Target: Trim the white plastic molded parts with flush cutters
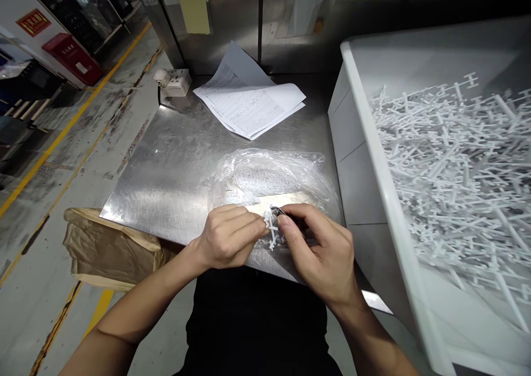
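My left hand (228,236) is closed, its fingers pinching a small white branched plastic sprue (272,233). Facing it, my right hand (321,246) is closed around a dark metal tool, seemingly small cutters (277,211), whose tip meets the sprue. Most of the tool is hidden by the fingers. Just beyond both hands, a clear plastic bag (269,174) lies on the metal table (166,166). Many tiny pale pieces show through the bag, beside a cream-coloured strip.
To the right, a large grey-white bin (365,110) holds a heap of white sprues (468,171). Printed sheets (253,108) lie at the back of the table near a power socket (176,82). An open brown bag (112,249) sits below the table's left edge.
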Motion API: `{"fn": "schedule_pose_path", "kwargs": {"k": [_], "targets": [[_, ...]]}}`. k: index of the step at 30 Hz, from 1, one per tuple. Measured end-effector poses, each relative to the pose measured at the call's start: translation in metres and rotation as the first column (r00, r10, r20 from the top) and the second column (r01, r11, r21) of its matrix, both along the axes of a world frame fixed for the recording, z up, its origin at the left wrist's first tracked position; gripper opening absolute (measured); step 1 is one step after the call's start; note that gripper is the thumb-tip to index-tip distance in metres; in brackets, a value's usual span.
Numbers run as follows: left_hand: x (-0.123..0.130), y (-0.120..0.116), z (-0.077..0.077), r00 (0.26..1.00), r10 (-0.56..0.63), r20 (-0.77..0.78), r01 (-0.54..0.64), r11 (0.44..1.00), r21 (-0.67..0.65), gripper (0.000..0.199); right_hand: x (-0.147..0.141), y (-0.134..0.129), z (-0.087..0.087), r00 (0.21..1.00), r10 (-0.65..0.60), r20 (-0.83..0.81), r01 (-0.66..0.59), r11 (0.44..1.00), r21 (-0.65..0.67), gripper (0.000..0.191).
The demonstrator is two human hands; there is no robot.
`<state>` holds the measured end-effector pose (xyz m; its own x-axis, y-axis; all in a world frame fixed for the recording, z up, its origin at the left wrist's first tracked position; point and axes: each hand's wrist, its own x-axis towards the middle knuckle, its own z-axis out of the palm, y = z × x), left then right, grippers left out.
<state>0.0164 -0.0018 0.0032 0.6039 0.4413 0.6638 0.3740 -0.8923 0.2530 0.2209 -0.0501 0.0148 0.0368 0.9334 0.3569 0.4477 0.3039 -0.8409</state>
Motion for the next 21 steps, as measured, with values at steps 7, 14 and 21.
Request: {"fn": "schedule_pose_path", "kwargs": {"k": [7,14,21], "targets": [[0.0006,-0.0008,0.0006,1.000,-0.005,-0.030,0.006,1.000,0.018,0.017,-0.0028,-0.0009,-0.0011,1.000,0.004,-0.004,-0.004,1.000,0.003,0.004],[0.0031,-0.0014,-0.0019,1.000,0.008,-0.015,-0.008,1.000,0.007,0.010,-0.0022,0.0019,-0.0022,1.000,-0.006,-0.013,0.004,0.994,-0.110,0.015],[0.0034,-0.0006,-0.0017,0.999,0.047,-0.019,-0.048,0.999,-0.018,0.009,0.0001,0.0017,-0.0012,0.998,-0.035,-0.053,0.031,0.997,-0.073,0.011]]}}
